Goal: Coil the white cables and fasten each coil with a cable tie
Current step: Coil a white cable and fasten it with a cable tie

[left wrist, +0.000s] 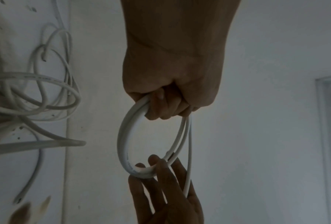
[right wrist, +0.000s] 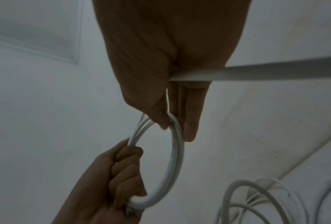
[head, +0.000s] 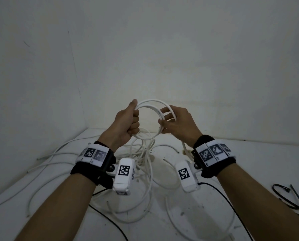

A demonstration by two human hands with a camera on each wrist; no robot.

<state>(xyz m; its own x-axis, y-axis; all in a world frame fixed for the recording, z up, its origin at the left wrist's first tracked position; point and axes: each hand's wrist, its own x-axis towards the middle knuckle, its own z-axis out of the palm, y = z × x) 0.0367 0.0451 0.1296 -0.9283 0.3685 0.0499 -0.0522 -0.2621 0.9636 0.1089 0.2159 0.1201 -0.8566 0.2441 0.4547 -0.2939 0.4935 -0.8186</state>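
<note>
A round coil of white cable [head: 151, 103] is held up in the air between both hands. My left hand [head: 130, 121] grips its left side in a closed fist, fingers wrapped round the strands [left wrist: 135, 109]. My right hand [head: 169, 120] pinches the coil's right side between thumb and fingers [right wrist: 177, 127]. The cable's free length [head: 185, 146] runs from under the right palm down to the table, and crosses the right wrist view [right wrist: 275, 71]. Black cable ties [head: 291, 199] lie on the table at the far right.
A tangle of loose white cables [head: 143, 164] lies on the white table [head: 41, 197] under my hands, spreading left and toward me. Thin black leads [head: 228, 202] run from the wrist cameras. White walls close in behind and to the left.
</note>
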